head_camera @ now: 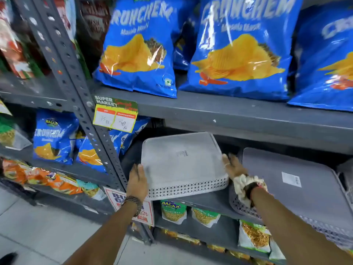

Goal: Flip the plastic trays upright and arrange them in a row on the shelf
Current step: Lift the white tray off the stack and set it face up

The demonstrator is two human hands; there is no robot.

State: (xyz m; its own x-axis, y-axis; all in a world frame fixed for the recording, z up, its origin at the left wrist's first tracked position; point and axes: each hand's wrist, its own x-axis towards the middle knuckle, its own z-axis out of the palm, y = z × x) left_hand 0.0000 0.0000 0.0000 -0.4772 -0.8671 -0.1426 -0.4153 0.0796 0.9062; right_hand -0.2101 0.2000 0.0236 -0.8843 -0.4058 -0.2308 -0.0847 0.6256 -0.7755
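Note:
A light grey plastic tray [181, 161] lies upside down on the grey metal shelf [208, 202], its flat bottom up and its perforated rim facing me. My left hand [137, 180] grips its left edge. My right hand [232, 165] holds its right edge. A second grey tray [298, 190], also upside down and bearing a white barcode sticker, lies to the right, partly under my right forearm. The edge of a third tray [346, 175] shows at the far right.
Blue chip bags [238, 48] fill the shelf above. A perforated metal upright [91, 123] stands left of the tray, with a yellow price tag [114, 119]. Snack packets [205, 217] hang on the shelf below. More chip bags [55, 136] sit to the left.

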